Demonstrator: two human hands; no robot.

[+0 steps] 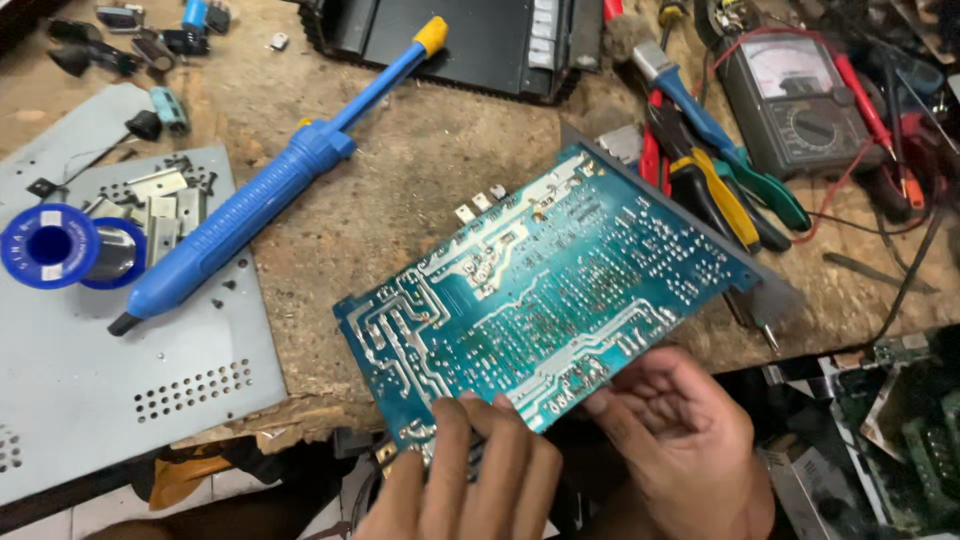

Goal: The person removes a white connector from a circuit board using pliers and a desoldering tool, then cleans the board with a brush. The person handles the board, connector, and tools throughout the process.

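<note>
While held, circuit board [545, 290] diagonal.

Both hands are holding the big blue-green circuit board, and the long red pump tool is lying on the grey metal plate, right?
Not quite. The head view shows the long plastic pump tool is blue with a yellow tip, not red. The rest holds: left hand and right hand hold the blue-green circuit board, and the tool lies on the grey perforated metal plate.
</note>
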